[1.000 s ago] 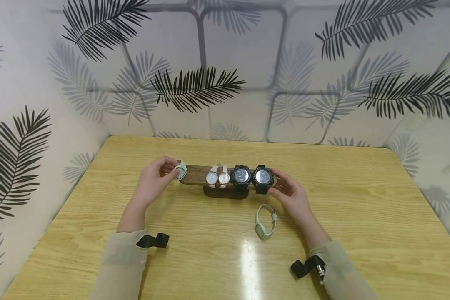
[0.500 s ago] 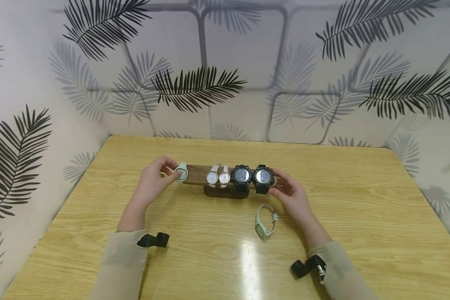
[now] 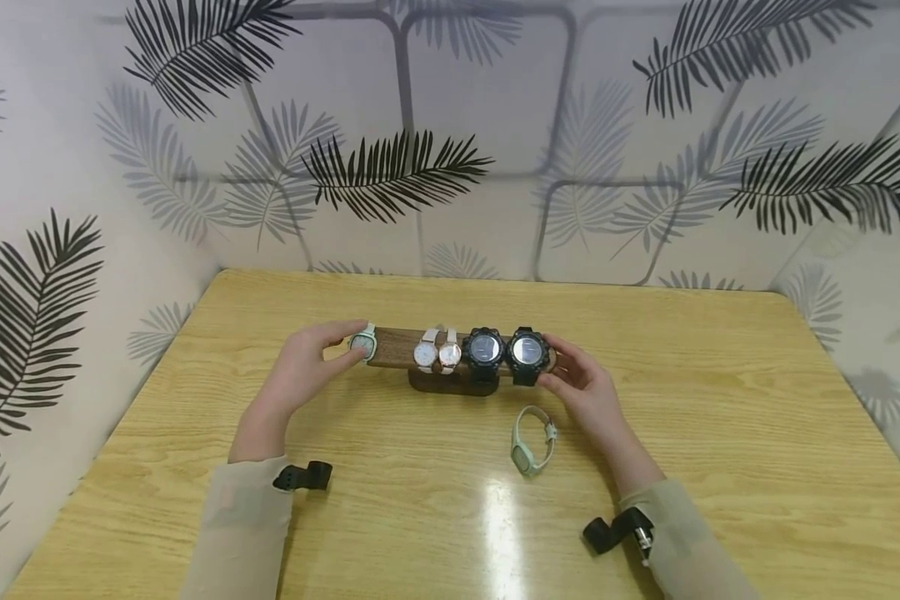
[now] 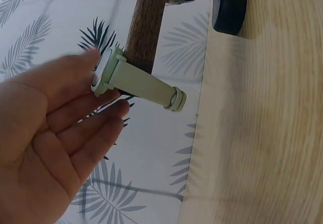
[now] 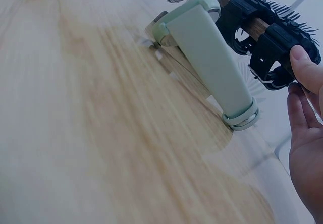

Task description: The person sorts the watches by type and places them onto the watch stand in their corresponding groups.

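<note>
A dark wooden watch stand [image 3: 393, 347] carries a row of wristwatches on its bar. At its left end my left hand [image 3: 300, 362] pinches a light green watch [image 3: 363, 342] that sits round the bar, the thumb by its face. The left wrist view shows that watch's strap [image 4: 144, 82] hanging below the bar. My right hand [image 3: 585, 390] grips the bar's right end, thumb and fingers against the outer black watch [image 3: 527, 350]. A second black watch [image 3: 484, 348] and two white-strapped watches, one with a round dial [image 3: 425, 354], stand further left.
Another light green watch [image 3: 521, 457], buckled into a loop, lies on the wooden table [image 3: 390, 500] in front of the stand, near my right wrist. It looms large in the right wrist view. A leaf-patterned wall [image 3: 487, 225] rises behind the table.
The green watch at the left end has turned to face forward and shifted slightly right along the bar. My left index finger has straightened over its top. The right hand stays put.
</note>
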{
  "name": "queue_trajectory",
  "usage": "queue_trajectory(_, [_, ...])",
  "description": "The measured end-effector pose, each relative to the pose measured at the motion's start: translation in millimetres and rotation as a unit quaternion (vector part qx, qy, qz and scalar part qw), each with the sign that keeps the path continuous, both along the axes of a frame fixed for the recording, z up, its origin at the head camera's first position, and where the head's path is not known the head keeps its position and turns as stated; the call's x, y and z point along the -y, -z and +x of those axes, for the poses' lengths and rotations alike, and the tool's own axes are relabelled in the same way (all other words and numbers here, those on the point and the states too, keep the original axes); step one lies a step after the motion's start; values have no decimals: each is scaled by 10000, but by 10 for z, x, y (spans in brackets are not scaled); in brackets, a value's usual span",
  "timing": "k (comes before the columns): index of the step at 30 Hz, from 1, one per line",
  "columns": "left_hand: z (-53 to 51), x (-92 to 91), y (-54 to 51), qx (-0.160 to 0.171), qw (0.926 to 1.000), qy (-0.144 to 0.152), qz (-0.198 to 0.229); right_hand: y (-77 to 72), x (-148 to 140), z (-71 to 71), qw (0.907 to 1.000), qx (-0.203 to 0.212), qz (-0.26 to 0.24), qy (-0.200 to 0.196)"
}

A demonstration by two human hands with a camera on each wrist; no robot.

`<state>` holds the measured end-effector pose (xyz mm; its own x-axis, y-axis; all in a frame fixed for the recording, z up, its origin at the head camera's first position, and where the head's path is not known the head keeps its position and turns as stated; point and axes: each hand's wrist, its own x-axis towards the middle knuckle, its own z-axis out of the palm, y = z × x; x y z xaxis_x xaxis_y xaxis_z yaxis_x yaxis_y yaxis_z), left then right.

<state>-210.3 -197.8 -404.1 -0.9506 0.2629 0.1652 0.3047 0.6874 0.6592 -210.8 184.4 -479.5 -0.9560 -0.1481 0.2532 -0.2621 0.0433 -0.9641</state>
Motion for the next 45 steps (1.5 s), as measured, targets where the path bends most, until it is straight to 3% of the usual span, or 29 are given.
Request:
queue_trajectory(6, [-14, 0, 9, -254, 9989, 235, -308, -5, -7, -16, 10000, -37, 41, -7])
queue_trajectory(17, [-37, -136, 25, -756, 9947, 367, -591, 7, -11, -38, 9999, 36, -12, -93])
queue_trajectory(24, [-48, -282, 59, -1011, 9914, 242, -796, 2, -7, -36, 9998, 62, -56, -162])
queue_trajectory(28, [-52, -346, 86, -1106, 9904, 338, -762, 0, -10, -26, 9998, 40, 17, -170])
queue_trajectory(39, [-113, -350, 204, -1033, 9903, 291, -888, 8, -11, -19, 9998, 70, 45, -167])
queue_trajectory(45, [-105, -427, 242, -1292, 9865, 119, -997, 13, -7, -18, 9998, 89, 1, -187])
